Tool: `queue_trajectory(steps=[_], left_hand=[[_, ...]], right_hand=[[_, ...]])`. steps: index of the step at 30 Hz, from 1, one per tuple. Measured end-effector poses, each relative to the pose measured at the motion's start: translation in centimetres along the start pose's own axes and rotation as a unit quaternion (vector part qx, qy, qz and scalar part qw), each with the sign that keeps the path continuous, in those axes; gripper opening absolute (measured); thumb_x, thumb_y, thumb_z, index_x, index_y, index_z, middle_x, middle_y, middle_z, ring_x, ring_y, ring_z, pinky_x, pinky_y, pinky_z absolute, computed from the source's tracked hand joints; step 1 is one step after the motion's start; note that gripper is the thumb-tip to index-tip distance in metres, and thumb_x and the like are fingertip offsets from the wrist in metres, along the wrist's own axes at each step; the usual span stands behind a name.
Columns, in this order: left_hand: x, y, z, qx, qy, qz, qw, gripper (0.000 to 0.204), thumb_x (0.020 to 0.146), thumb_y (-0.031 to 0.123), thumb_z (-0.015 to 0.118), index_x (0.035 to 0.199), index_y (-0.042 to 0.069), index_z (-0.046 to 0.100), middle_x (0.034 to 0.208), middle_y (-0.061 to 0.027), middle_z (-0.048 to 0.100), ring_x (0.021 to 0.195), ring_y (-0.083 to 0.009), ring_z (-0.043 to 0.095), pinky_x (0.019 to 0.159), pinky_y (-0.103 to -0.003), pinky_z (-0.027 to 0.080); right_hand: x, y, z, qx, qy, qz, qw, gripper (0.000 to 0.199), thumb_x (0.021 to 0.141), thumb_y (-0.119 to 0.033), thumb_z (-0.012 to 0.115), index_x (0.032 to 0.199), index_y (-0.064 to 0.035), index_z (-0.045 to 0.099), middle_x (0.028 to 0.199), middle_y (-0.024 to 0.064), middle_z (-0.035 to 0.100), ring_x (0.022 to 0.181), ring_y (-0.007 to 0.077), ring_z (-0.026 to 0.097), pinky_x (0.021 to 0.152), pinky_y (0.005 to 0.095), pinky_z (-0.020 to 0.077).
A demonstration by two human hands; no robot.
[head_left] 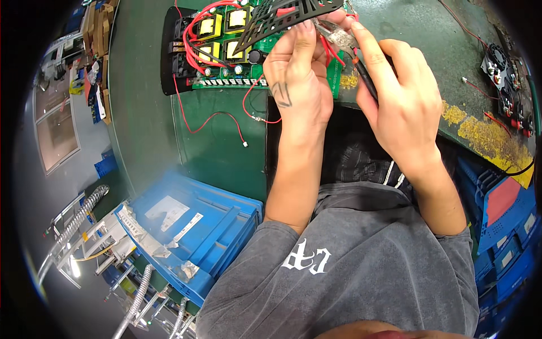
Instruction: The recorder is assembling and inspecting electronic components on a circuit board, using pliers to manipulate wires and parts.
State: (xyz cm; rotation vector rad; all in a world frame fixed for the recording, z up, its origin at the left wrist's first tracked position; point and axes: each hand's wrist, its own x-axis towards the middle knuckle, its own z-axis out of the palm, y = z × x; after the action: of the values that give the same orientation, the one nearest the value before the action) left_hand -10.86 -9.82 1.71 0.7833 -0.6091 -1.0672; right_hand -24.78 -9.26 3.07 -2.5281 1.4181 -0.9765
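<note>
Green bench (226,147): both hands (299,85) (401,101) hold red wires (328,50).

Even overhead light is falling across my bench view.
I am seeing straight edges bending toward a dark fisheye rim, a hazy glare over the blue crate (192,226), and slight softness at the borders.

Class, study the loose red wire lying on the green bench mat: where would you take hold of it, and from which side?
Pinch the red wire near its small white end plug, coming from above: that end lies free on the mat, while its other end runs under the circuit board.
</note>
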Motion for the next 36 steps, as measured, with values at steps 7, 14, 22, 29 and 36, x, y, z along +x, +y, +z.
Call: queue_trajectory(steps=[7, 14, 22, 29, 36], left_hand=[[-0.3, 0.2, 0.2, 0.023, 0.015, -0.028, 0.999, 0.034, 0.108, 0.021, 0.054, 0.118, -0.008, 0.067, 0.113, -0.0204, 0.072, 0.106, -0.0298, 0.070, 0.096, -0.040, 0.057], [-0.1, 0.0, 0.2, 0.004, 0.024, -0.023, 0.999, 0.030, 0.108, 0.019, 0.055, 0.109, -0.006, 0.071, 0.102, -0.0173, 0.075, 0.093, -0.0241, 0.074, 0.088, -0.036, 0.061], [-0.2, 0.1, -0.1, -0.005, 0.051, -0.031, 0.998, 0.030, 0.107, 0.018, 0.055, 0.110, -0.007, 0.070, 0.104, -0.0208, 0.075, 0.095, -0.0284, 0.075, 0.088, -0.039, 0.062], [0.0, -0.3, 0.0, -0.018, 0.034, -0.036, 0.999, 0.030, 0.107, 0.019, 0.055, 0.111, -0.008, 0.069, 0.105, -0.0214, 0.075, 0.095, -0.0303, 0.075, 0.089, -0.041, 0.062], [0.2, 0.3, -0.1, 0.000, 0.015, -0.046, 0.999, 0.029, 0.106, 0.018, 0.057, 0.112, -0.008, 0.067, 0.108, -0.0270, 0.073, 0.095, -0.0355, 0.075, 0.090, -0.043, 0.062]], right_hand=[[-0.4, -0.8, 0.5, 0.054, 0.002, 0.016, 0.998, 0.067, 0.075, -0.006, 0.075, 0.140, -0.0085, 0.062, 0.100, 0.0077, 0.059, 0.087, 0.0263, 0.060, 0.076, 0.0376, 0.0521], [-0.7, -1.1, 0.4, 0.131, -0.035, 0.058, 0.989, 0.064, 0.082, -0.005, 0.074, 0.144, -0.0067, 0.058, 0.103, 0.0121, 0.063, 0.086, 0.0291, 0.065, 0.078, 0.0378, 0.0542], [-0.1, -0.7, -0.2, 0.320, -0.110, 0.125, 0.933, 0.055, 0.086, -0.006, 0.070, 0.139, -0.0019, 0.059, 0.095, 0.0116, 0.060, 0.076, 0.0233, 0.060, 0.073, 0.0334, 0.0515], [-0.8, 0.7, 1.4, 0.528, -0.086, 0.160, 0.829, 0.052, 0.084, -0.008, 0.071, 0.135, -0.0027, 0.062, 0.088, 0.0129, 0.058, 0.075, 0.0256, 0.059, 0.072, 0.0360, 0.0508], [-1.6, 2.1, -4.0, 0.102, -0.111, 0.103, 0.983, 0.061, 0.080, -0.002, 0.070, 0.140, -0.0086, 0.061, 0.104, 0.0106, 0.063, 0.089, 0.0245, 0.064, 0.079, 0.0339, 0.0515]])
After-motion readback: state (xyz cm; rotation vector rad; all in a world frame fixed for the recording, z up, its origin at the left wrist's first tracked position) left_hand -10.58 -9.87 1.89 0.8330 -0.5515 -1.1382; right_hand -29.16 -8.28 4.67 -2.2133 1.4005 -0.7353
